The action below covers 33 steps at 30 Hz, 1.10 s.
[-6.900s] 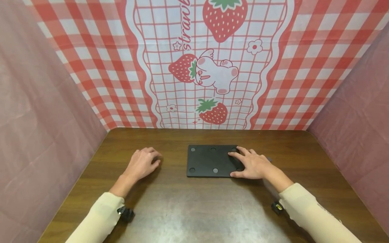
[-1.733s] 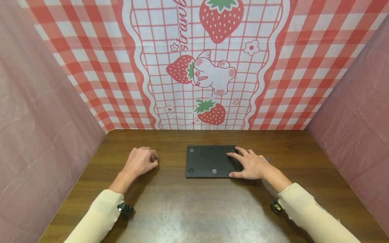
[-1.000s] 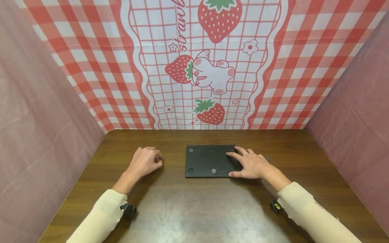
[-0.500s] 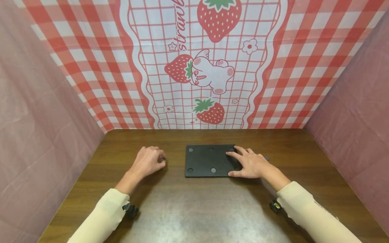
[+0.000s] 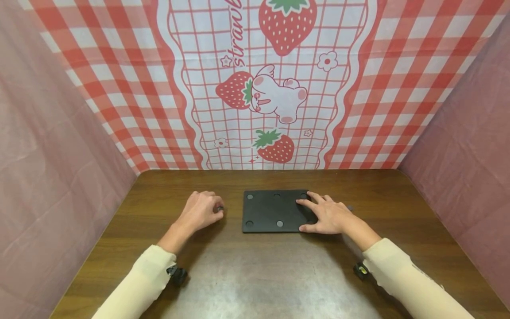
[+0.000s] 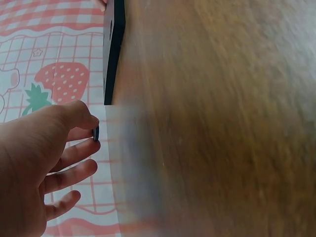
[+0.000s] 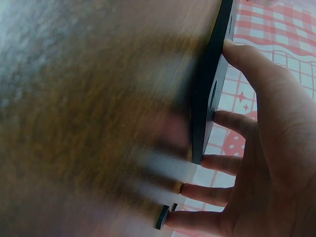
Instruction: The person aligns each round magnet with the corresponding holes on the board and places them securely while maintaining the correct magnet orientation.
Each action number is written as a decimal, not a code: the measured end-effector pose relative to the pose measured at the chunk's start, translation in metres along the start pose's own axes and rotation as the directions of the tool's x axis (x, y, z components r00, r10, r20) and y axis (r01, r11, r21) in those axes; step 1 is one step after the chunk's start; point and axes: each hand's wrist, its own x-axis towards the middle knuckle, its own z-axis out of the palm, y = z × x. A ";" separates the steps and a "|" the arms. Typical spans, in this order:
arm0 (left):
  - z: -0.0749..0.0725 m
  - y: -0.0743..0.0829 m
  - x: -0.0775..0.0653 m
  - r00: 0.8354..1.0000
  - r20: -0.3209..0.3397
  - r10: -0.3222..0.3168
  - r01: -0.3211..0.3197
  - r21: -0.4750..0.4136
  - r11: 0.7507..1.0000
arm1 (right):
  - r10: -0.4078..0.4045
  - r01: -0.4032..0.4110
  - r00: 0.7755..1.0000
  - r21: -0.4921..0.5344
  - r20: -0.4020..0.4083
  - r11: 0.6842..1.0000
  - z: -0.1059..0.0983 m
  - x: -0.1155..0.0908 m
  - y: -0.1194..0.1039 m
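A flat black rectangular board [image 5: 264, 208] lies on the table, with round recesses along its two long edges. Some recesses show a lighter grey face, like the one at the near middle [image 5: 280, 223]. My left hand [image 5: 202, 210], just left of the board, pinches a small dark disc [image 6: 96, 133] between thumb and index finger; its other fingers are loosely bent. My right hand [image 5: 328, 216] rests with spread fingers on the board's right end, thumb at the near edge. That hand covers the recess at the near right corner.
Small dark pieces [image 7: 163, 216] stand on the table beside my right little finger; a bit of them [image 5: 349, 208] shows behind the hand in the head view. The wooden table [image 5: 255, 270] ends at a strawberry-print cloth [image 5: 275, 97], with pink drapes [image 5: 462, 133] at both sides.
The earliest frame shows no disc in my left hand; later ones show it pinched there. Over the last second that hand moves right, closer to the board. My right hand stays in place.
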 end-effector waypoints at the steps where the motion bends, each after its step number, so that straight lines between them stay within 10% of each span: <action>1: 0.000 0.001 0.000 1.000 0.000 0.001 -0.001 0.000 1.000 | 0.000 0.000 1.000 0.000 0.000 1.000 0.000 0.000 0.000; 18: 0.002 0.011 0.005 1.000 0.013 0.026 -0.025 -0.007 1.000 | -0.002 0.002 1.000 -0.001 0.003 1.000 0.000 0.000 -0.001; 26: 0.011 0.008 0.009 0.992 -0.092 0.090 -0.096 -0.071 0.993 | -0.001 0.001 1.000 0.004 0.001 1.000 0.000 0.001 0.001; 33: 0.005 0.021 0.014 0.998 -0.003 0.058 -0.058 -0.028 0.998 | -0.002 0.002 1.000 0.003 -0.001 1.000 0.000 0.000 0.000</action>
